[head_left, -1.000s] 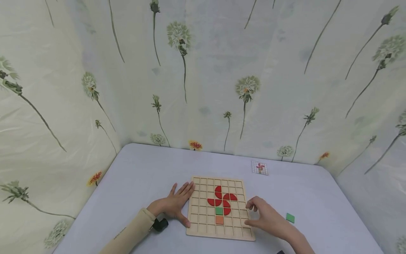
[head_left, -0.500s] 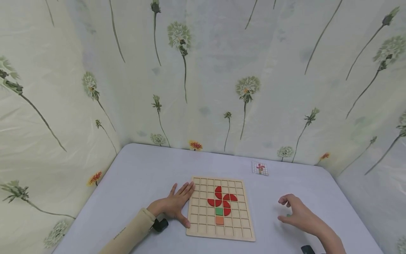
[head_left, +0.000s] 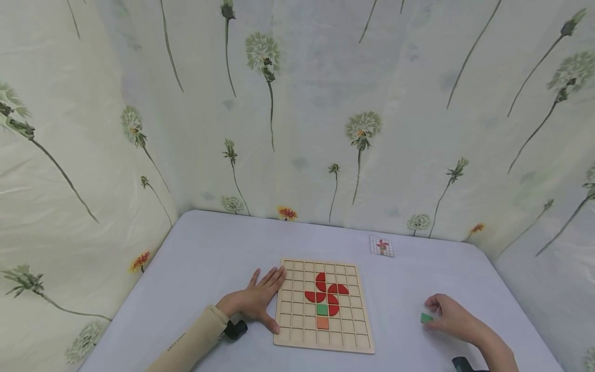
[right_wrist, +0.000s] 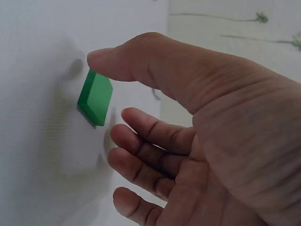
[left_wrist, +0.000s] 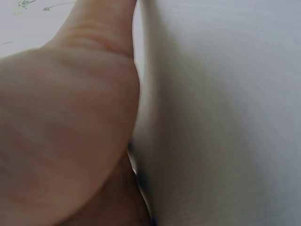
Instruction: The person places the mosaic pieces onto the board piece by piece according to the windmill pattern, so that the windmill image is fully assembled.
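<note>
My left hand (head_left: 257,299) lies spread at the left side of a wooden grid board (head_left: 346,330), fingertips on its upper left edge and thumb at its lower left edge. Red quarter-round pieces (head_left: 332,299) form a pinwheel on the board. Below them sit a green square tile (head_left: 322,309) and an orange square tile (head_left: 323,323). Right of the board, my right hand (head_left: 453,320) reaches over a loose green tile (right_wrist: 96,96) on the table. In the right wrist view its thumb overlaps the tile's upper end, while the loosely bent fingers stand apart from the tile.
A small pattern card (head_left: 381,246) with a red pinwheel on a grid lies near the table's back edge. A pale cloth covers the table (head_left: 223,248). Behind it hangs a flower-printed curtain (head_left: 307,103).
My right hand has moved from the board's right edge rightward to the loose green tile and lowered over it. The left hand and the board pieces stay as they were.
</note>
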Action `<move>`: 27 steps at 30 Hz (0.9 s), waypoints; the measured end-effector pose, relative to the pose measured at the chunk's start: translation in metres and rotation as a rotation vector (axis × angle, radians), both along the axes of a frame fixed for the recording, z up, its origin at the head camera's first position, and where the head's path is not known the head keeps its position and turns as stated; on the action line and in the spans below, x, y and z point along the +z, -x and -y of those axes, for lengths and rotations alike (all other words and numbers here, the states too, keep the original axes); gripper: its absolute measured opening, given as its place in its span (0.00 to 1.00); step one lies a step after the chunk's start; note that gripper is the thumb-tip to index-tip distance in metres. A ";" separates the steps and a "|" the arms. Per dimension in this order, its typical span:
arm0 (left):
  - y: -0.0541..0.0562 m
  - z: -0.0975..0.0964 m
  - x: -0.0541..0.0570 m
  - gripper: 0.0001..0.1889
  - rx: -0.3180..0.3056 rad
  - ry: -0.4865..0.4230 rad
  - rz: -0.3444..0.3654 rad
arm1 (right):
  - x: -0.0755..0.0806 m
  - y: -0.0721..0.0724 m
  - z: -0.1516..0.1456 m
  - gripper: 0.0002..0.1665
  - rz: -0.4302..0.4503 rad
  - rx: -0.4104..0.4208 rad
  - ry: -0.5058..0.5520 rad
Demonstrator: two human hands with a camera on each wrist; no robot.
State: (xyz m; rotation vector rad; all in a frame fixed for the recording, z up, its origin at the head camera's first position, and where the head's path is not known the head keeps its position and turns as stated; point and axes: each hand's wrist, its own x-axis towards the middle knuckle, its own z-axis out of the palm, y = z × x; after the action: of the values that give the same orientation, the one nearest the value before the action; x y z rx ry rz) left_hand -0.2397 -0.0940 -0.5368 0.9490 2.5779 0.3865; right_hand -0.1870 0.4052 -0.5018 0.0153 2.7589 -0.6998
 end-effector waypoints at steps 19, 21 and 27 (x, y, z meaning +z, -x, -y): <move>0.001 0.000 0.000 0.71 -0.005 0.005 -0.002 | -0.007 0.001 0.009 0.17 0.002 -0.048 -0.041; 0.001 0.000 0.001 0.71 -0.002 0.004 -0.004 | -0.006 0.002 0.013 0.17 -0.011 -0.053 -0.050; 0.000 0.000 0.001 0.71 0.003 0.000 -0.004 | -0.001 0.003 0.030 0.18 -0.071 -0.047 -0.046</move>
State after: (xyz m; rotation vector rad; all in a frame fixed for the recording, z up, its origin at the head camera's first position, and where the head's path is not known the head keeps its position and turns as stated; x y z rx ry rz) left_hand -0.2399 -0.0938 -0.5360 0.9471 2.5832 0.3857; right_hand -0.1900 0.3749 -0.5033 0.0664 2.8505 -0.6602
